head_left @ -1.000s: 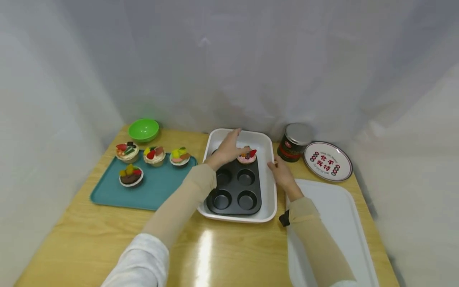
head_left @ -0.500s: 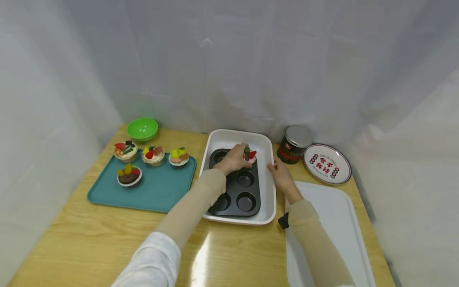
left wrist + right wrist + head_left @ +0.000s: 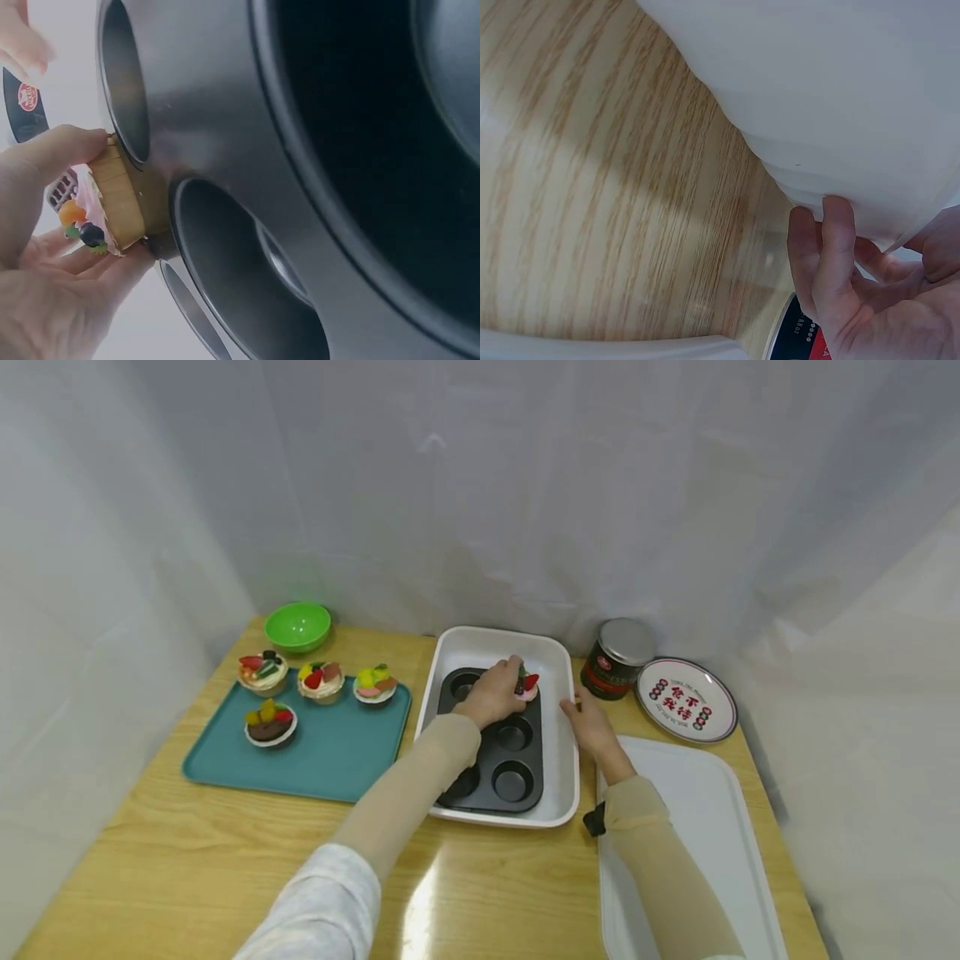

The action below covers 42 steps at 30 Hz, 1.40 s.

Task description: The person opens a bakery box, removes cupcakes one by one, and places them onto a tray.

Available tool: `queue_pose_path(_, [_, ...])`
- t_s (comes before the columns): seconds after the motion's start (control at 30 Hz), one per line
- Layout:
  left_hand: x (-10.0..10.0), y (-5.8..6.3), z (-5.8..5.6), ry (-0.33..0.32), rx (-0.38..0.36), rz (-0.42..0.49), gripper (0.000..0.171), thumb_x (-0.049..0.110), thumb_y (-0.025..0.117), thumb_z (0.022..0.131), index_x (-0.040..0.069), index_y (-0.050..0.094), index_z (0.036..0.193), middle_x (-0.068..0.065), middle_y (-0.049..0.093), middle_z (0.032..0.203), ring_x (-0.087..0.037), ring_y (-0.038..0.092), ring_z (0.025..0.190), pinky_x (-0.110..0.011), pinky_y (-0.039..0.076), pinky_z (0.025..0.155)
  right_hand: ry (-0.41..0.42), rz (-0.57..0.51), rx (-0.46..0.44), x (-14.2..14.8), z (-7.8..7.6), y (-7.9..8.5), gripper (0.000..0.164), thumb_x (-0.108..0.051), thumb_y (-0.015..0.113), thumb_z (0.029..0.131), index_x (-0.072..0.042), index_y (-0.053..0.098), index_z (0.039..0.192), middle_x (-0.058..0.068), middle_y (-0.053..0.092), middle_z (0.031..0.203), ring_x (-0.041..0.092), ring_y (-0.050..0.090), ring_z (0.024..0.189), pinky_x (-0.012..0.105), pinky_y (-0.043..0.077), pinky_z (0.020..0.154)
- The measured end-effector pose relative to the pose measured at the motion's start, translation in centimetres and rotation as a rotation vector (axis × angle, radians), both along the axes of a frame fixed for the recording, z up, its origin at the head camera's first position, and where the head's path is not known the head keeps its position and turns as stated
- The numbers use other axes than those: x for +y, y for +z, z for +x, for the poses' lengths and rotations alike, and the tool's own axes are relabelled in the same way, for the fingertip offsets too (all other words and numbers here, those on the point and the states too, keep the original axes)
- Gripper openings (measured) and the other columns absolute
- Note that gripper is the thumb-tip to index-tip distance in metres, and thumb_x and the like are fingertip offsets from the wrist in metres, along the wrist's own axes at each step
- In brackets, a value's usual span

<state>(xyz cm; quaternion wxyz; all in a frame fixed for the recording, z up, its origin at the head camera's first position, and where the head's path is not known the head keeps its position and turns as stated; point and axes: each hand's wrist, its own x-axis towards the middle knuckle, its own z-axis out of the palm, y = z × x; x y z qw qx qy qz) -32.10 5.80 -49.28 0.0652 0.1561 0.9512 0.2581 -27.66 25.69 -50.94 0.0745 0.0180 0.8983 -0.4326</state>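
Note:
A pink-frosted cupcake [image 3: 529, 688] topped with fruit is at the far right cup of the black muffin pan [image 3: 489, 753]. My left hand [image 3: 491, 692] grips it; in the left wrist view, thumb and fingers hold the yellowish base of the cupcake [image 3: 118, 196] from two sides. How deep it sits in the cup cannot be told. The muffin pan lies inside a deep white tray [image 3: 561, 777]. My right hand [image 3: 591, 723] holds that tray's right rim; in the right wrist view, the right hand's fingers [image 3: 838, 240] press its outer wall and the thumb reaches over the edge.
To the left, a teal tray [image 3: 330, 760] carries several fruit cupcakes, including a chocolate one [image 3: 272, 727]. Behind it stands a green bowl [image 3: 297, 627]. A dark tin [image 3: 617, 660], a lettered plate [image 3: 686, 700] and a flat white tray [image 3: 712, 835] are on the right.
My left hand has come down from above the pink cupcake, fingers spread, and taken hold of it. The right hand has stayed on the tray rim.

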Motion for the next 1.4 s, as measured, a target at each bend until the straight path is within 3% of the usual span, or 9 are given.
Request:
queue_pose_path(0.23, [-0.2,0.1,0.1,0.011,0.002,0.038,0.070,0.017,0.082,0.091,0.002,0.044,0.148,-0.021,0.061,0.135,-0.036,0.065,0.120,-0.048,0.054,0.105,-0.003,0.018,0.013,0.0,-0.1,0.2,0.045,-0.025,0.046,0.112,0.003,0.046,0.147,0.032,0.062,0.130,0.042,0.062,0.114,0.053,0.053,0.098])
queue_pose_path(0.6, [-1.3,0.5,-0.3,0.042,-0.016,0.209,0.072,0.016,0.077,0.090,0.001,0.044,0.152,-0.024,0.054,0.143,-0.035,0.058,0.128,-0.049,0.048,0.114,0.004,0.011,0.010,-0.3,0.1,0.1,0.046,-0.024,0.046,0.112,0.003,0.045,0.150,0.032,0.063,0.129,0.041,0.063,0.114,0.051,0.054,0.096])
queue_pose_path(0.8, [-1.9,2.2,0.1,0.053,0.004,0.258,0.072,0.014,0.079,0.090,0.001,0.043,0.152,-0.024,0.050,0.145,-0.036,0.057,0.130,-0.045,0.048,0.116,0.006,-0.002,0.017,-0.2,0.2,0.2,0.044,-0.023,0.046,0.112,0.002,0.046,0.148,0.031,0.063,0.126,0.039,0.063,0.109,0.045,0.055,0.088])
queue_pose_path(1.0, [-2.9,4.7,1.1,0.072,0.014,0.256,0.073,0.016,0.079,0.092,0.002,0.043,0.153,-0.022,0.048,0.150,-0.034,0.054,0.134,-0.046,0.046,0.118,0.011,0.000,-0.002,0.0,0.3,0.5,0.046,-0.023,0.043,0.113,0.003,0.042,0.151,0.032,0.061,0.130,0.040,0.063,0.113,0.045,0.054,0.091])
queue_pose_path(1.13, [-4.2,6.2,1.9,0.090,0.043,0.271,0.075,0.013,0.080,0.090,0.001,0.043,0.154,-0.023,0.047,0.151,-0.036,0.053,0.136,-0.046,0.045,0.119,0.017,-0.009,-0.004,0.1,0.3,0.6,0.044,-0.023,0.043,0.114,0.003,0.043,0.149,0.033,0.061,0.128,0.038,0.064,0.107,0.037,0.055,0.082])
queue_pose_path(1.27, [-5.8,7.0,2.7,0.118,0.059,0.271,0.078,0.013,0.081,0.089,0.003,0.041,0.155,-0.022,0.046,0.151,-0.036,0.052,0.135,-0.046,0.046,0.118,0.021,-0.011,-0.022,0.0,0.3,0.6,0.044,-0.024,0.043,0.114,0.002,0.043,0.148,0.032,0.061,0.126,0.034,0.064,0.102,0.032,0.053,0.075])
queue_pose_path(1.4, [-7.6,7.3,3.7,0.153,0.062,0.316,0.079,0.013,0.080,0.088,0.006,0.041,0.156,-0.020,0.043,0.153,-0.035,0.052,0.133,-0.048,0.050,0.113,0.024,-0.002,-0.029,-0.1,0.3,0.4,0.045,-0.025,0.043,0.114,0.002,0.042,0.150,0.033,0.060,0.131,0.039,0.064,0.109,0.040,0.055,0.085])
